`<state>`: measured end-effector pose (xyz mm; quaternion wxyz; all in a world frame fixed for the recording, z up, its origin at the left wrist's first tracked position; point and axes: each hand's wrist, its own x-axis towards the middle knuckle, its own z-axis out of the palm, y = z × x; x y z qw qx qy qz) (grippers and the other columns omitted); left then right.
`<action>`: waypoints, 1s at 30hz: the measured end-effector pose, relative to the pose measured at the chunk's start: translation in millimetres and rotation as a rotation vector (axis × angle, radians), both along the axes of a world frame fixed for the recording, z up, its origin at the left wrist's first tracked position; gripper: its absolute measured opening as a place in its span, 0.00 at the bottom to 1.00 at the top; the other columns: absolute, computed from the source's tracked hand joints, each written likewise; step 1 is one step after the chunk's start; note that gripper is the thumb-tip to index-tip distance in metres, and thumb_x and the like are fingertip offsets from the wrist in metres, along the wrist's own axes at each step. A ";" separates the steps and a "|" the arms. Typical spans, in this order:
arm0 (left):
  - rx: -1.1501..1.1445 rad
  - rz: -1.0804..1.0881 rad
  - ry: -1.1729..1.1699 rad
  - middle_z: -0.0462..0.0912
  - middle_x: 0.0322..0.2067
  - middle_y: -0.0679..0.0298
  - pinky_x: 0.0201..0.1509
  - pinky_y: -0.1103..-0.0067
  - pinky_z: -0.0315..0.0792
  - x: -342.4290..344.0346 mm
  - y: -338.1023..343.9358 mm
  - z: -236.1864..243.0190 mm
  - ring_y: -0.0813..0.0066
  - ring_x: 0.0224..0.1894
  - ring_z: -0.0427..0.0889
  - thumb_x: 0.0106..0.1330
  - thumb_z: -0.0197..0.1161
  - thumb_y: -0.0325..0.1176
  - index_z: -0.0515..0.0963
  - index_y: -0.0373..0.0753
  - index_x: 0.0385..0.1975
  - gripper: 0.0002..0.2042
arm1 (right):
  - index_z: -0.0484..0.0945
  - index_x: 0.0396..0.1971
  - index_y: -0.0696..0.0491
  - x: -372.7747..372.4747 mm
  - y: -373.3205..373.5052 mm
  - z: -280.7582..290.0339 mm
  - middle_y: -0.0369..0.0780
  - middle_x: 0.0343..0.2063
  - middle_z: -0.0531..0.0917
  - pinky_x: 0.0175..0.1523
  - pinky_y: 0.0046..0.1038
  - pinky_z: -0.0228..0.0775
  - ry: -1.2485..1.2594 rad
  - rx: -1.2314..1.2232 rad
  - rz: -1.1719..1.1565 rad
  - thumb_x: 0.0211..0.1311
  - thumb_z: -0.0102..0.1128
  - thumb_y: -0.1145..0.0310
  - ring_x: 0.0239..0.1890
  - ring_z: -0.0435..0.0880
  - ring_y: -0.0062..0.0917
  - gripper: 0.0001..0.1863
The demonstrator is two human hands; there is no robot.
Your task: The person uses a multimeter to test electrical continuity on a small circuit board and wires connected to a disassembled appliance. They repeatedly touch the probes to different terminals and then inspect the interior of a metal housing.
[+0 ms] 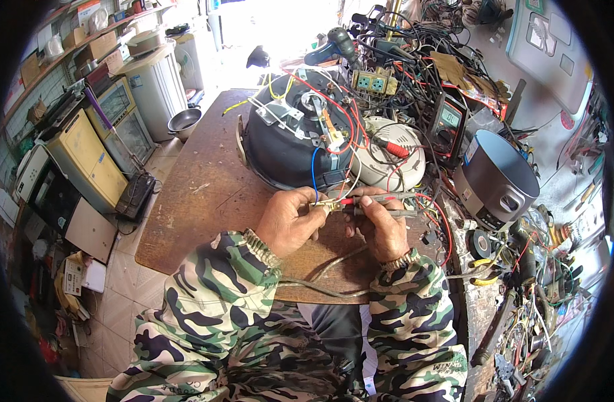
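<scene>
The left hand [288, 223] has its grip pinched together on a small pale connector piece [322, 207] at the end of a bundle of thin blue, white and red wires [316, 175]. The right hand [381, 228] has its grip clamped on two slim pen-shaped test probes [395, 204], one with a red tip, the other dark, whose points meet the connector piece just left of that grip. Both hands hover close together above the worn brown wooden counter [200, 194], fingertips almost touching.

Just beyond the two grips lies an overturned dark round cooker body [283, 151] with metal brackets on its exposed base; the wires run up from the connector piece onto it. Behind the right grip and touching the cooker sits a round white appliance lid [394, 167]. Farther beyond that grip stands a dark handheld multimeter [446, 124] with a pale display, among tangled red and black leads. To the right of the right grip a grey cylindrical metal inner pot [498, 177] lies tilted on its side. A grey cord [320, 285] trails on the counter below both wrists.
</scene>
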<state>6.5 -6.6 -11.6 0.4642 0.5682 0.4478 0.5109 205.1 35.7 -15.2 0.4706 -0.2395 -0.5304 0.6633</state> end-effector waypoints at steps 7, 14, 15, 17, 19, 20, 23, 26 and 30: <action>-0.016 -0.007 -0.001 0.79 0.24 0.66 0.24 0.85 0.70 -1.3 -1.6 2.1 0.84 0.21 0.76 0.67 0.60 0.27 0.79 0.27 0.41 0.10 | 0.74 0.45 0.63 -3.4 -0.7 1.6 0.45 0.36 0.81 0.31 0.27 0.76 0.011 0.000 0.004 0.68 0.52 0.65 0.32 0.81 0.27 0.16; -0.019 -0.022 0.008 0.79 0.24 0.66 0.24 0.86 0.70 -1.0 -0.3 0.5 0.85 0.21 0.76 0.67 0.60 0.28 0.79 0.27 0.41 0.10 | 0.74 0.45 0.64 -2.5 0.7 -0.8 0.45 0.36 0.81 0.31 0.28 0.77 0.004 0.019 0.006 0.68 0.51 0.66 0.33 0.82 0.28 0.15; -0.017 -0.020 0.010 0.79 0.24 0.66 0.24 0.86 0.70 -1.1 -0.4 0.4 0.85 0.21 0.76 0.67 0.60 0.28 0.79 0.27 0.41 0.10 | 0.74 0.45 0.64 -3.1 0.5 -0.8 0.46 0.36 0.81 0.31 0.28 0.77 0.006 0.016 0.005 0.68 0.51 0.66 0.33 0.82 0.28 0.15; -0.013 -0.019 0.013 0.79 0.24 0.66 0.24 0.86 0.70 -1.6 -0.9 0.8 0.85 0.21 0.76 0.67 0.60 0.28 0.79 0.27 0.41 0.10 | 0.74 0.45 0.63 -4.6 0.0 -0.6 0.46 0.36 0.81 0.31 0.28 0.77 0.006 0.015 -0.003 0.68 0.51 0.66 0.33 0.82 0.28 0.15; -0.008 -0.022 0.015 0.79 0.24 0.66 0.24 0.86 0.70 -2.1 -1.0 1.2 0.85 0.21 0.76 0.67 0.60 0.28 0.79 0.27 0.41 0.10 | 0.74 0.45 0.63 -4.6 0.1 -0.6 0.46 0.37 0.82 0.31 0.28 0.77 0.004 0.013 -0.003 0.68 0.51 0.66 0.33 0.82 0.28 0.15; -0.011 -0.023 0.011 0.79 0.24 0.65 0.24 0.86 0.70 -2.3 -0.9 0.8 0.85 0.21 0.76 0.67 0.60 0.28 0.79 0.27 0.41 0.10 | 0.74 0.46 0.63 -4.2 0.5 -1.0 0.46 0.37 0.82 0.32 0.28 0.77 0.001 0.012 0.002 0.68 0.51 0.66 0.33 0.82 0.28 0.15; -0.018 -0.027 0.005 0.79 0.24 0.65 0.24 0.86 0.70 -2.9 -0.7 -0.6 0.85 0.21 0.76 0.67 0.60 0.28 0.79 0.27 0.41 0.10 | 0.74 0.45 0.63 -4.3 0.1 -0.9 0.46 0.37 0.82 0.32 0.28 0.77 -0.001 0.008 0.002 0.68 0.52 0.66 0.33 0.82 0.28 0.15; -0.020 -0.021 0.030 0.79 0.24 0.66 0.24 0.85 0.71 -2.9 -0.9 0.5 0.85 0.21 0.76 0.67 0.60 0.28 0.79 0.28 0.41 0.10 | 0.76 0.43 0.63 -5.5 -3.4 3.0 0.45 0.32 0.82 0.31 0.26 0.75 0.008 -0.014 -0.020 0.68 0.52 0.66 0.29 0.81 0.27 0.15; -0.004 -0.027 0.050 0.79 0.23 0.68 0.26 0.83 0.72 -1.6 -0.5 -1.2 0.84 0.22 0.77 0.66 0.58 0.28 0.79 0.30 0.37 0.08 | 0.76 0.42 0.62 -6.2 -8.6 3.8 0.44 0.30 0.82 0.31 0.26 0.72 0.015 -0.050 -0.088 0.67 0.54 0.68 0.26 0.80 0.27 0.13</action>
